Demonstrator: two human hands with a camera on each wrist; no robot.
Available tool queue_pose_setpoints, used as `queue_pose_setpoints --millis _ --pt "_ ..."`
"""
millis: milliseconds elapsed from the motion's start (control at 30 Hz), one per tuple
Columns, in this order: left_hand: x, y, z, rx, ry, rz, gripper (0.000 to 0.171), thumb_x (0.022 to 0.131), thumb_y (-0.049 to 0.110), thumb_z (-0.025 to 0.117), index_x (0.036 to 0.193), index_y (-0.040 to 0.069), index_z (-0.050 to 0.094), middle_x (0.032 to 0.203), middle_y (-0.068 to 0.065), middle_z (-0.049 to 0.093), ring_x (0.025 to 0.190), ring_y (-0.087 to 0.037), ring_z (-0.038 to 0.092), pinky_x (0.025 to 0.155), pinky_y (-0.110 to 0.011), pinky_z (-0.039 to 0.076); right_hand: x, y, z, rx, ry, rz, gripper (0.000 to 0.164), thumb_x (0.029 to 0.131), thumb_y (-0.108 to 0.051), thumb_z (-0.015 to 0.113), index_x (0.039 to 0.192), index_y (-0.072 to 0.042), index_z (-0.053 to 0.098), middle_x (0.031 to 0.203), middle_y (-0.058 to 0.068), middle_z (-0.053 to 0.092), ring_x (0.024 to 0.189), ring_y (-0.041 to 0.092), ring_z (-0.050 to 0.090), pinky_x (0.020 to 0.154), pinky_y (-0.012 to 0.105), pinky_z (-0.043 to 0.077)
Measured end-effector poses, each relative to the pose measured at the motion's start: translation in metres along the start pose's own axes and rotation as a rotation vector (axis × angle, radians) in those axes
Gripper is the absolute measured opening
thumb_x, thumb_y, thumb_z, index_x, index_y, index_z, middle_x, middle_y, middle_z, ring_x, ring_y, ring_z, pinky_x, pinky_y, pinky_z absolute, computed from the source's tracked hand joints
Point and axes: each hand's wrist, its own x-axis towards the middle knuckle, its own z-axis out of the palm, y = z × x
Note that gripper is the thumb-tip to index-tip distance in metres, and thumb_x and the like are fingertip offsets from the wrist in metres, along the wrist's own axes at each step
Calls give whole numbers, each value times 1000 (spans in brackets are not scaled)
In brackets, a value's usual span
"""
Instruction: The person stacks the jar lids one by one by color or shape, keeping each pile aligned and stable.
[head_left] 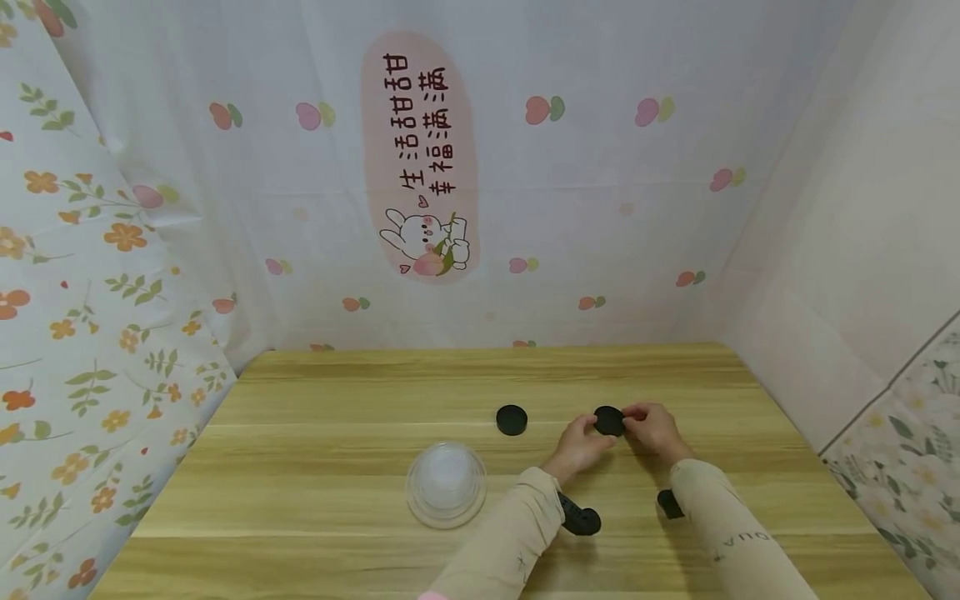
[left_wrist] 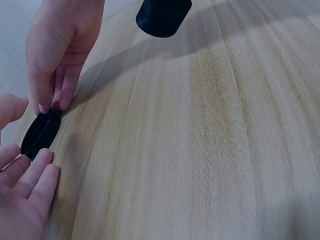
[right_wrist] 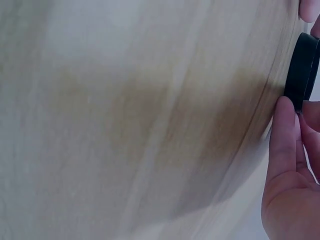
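In the head view, a round black disc [head_left: 610,421] is between my two hands, right of the table's middle. My right hand [head_left: 654,429] pinches its right edge between thumb and fingers, as the right wrist view shows with the disc [right_wrist: 301,67] tilted near the frame edge. My left hand [head_left: 583,447] is at the disc's left and near side. Seen from the left wrist, the left fingers [left_wrist: 36,187] are fairly straight and touch the disc's rim [left_wrist: 41,132], the palm facing up. A second black disc [head_left: 512,420] lies flat to the left.
A stack of clear round plastic containers [head_left: 446,485] stands left of the left forearm. Black wrist-worn devices [head_left: 581,520] hang beneath both forearms. The wood-grain table [head_left: 315,483] meets a patterned cloth [head_left: 570,208] at the back and sides.
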Motion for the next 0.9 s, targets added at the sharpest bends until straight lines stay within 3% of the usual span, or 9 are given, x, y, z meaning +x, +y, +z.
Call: queue_pose_setpoints --millis 367,600,900 --pt "-1 -11 -13 -37 14 2 42 76 13 66 113 -2 53 104 -12 59 99 -25 53 83 -33 43 -1 -6 10 21 -32 -5 19 80 5 54 96 15 57 81 18 60 68 17 57 58 25 48" --pt "-3 -19 -20 19 74 39 35 75 10 67 106 -4 56 85 -5 57 78 -12 52 68 -23 44 -2 -16 17 5 -80 -60 18 80 7 53 94 16 57 81 20 60 71 23 59 58 29 50" --pt "-7 -23 -26 60 125 54 28 74 6 67 100 -3 60 78 -5 58 71 -9 51 62 -20 43 -3 -21 28 42 -101 -43 17 80 8 53 95 14 57 78 15 60 68 20 57 56 29 50"
